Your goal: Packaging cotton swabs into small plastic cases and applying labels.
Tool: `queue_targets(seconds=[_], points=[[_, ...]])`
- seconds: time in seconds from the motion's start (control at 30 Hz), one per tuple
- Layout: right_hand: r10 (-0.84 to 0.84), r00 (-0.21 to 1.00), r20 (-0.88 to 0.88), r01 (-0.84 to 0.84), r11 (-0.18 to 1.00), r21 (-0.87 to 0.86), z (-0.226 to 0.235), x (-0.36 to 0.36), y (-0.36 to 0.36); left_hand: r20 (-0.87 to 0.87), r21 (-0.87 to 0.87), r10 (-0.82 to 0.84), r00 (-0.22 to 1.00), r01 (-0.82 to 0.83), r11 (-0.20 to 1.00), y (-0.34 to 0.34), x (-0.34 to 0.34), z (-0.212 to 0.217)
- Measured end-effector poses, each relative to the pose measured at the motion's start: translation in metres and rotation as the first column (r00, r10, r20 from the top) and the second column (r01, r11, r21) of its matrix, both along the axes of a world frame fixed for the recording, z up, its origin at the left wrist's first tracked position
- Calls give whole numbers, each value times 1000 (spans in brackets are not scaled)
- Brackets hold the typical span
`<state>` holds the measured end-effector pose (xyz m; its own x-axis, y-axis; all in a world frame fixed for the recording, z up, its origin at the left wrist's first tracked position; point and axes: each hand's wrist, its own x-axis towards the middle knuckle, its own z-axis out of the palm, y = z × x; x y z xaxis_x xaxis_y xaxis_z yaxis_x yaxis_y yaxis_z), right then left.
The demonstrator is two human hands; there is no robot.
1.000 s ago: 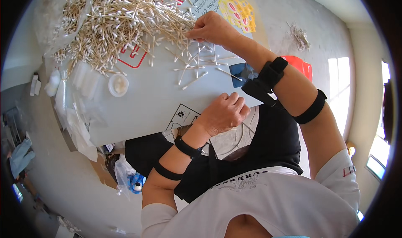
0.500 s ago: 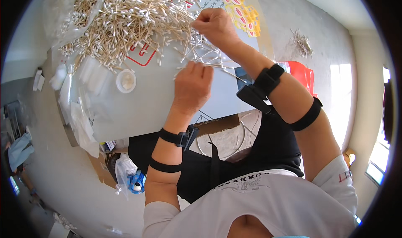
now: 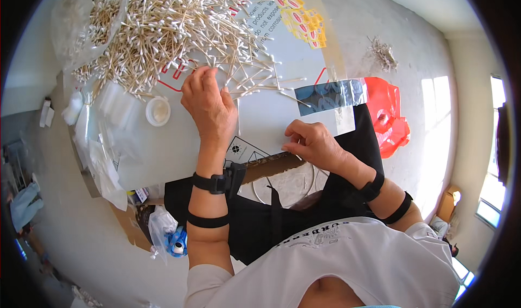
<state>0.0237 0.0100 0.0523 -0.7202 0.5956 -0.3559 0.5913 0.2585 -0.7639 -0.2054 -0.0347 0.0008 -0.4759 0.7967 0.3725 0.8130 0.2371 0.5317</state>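
Observation:
A large heap of cotton swabs [image 3: 163,29] with pale sticks and white tips spreads over the far left of the table. At its near edge is my left hand [image 3: 209,104], fingers bent forward over the tabletop and thumb apart from them; its fingertips are partly hidden. Several loose swabs [image 3: 252,83] lie scattered just right of that hand. Close to the table's front edge, my right hand [image 3: 315,142] has its fingers curled and its thumb near the index finger. Whatever sits in that pinch is too small or hidden to make out.
A small round white tub [image 3: 158,111] stands left of my left hand, beside clear plastic tubes [image 3: 120,104]. Yellow printed labels [image 3: 304,23] lie at the far right of the table. A dark clear-taped patch [image 3: 325,96] and a red plastic bag [image 3: 386,115] are on the right.
My right hand has come back from the swab heap toward the table's front edge. My left hand has moved left and farther away, to the heap's near edge, its thumb now apart.

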Motion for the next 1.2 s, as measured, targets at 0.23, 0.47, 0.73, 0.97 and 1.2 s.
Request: queue_targets(seconds=[0.23,0.47,0.73,0.97,1.2], points=[[17,919,-395,160,897,411,-2,-92,74,17,-51,17,1000,-17,999,-1,0,3],[171,985,-25,-126,811,572,-16,-154,86,107,-40,49,993,-45,998,0,-6,0],[49,999,2,-38,762,646,18,-117,77,118,-25,34,992,-31,999,-3,-15,-4],[270,959,-88,-260,960,109,27,-12,32,112,57,7,994,-14,998,-2,-13,-10],[-111,993,-40,118,962,248,4,10,18,85,90,-27,996,19,996,-2,-10,-3]])
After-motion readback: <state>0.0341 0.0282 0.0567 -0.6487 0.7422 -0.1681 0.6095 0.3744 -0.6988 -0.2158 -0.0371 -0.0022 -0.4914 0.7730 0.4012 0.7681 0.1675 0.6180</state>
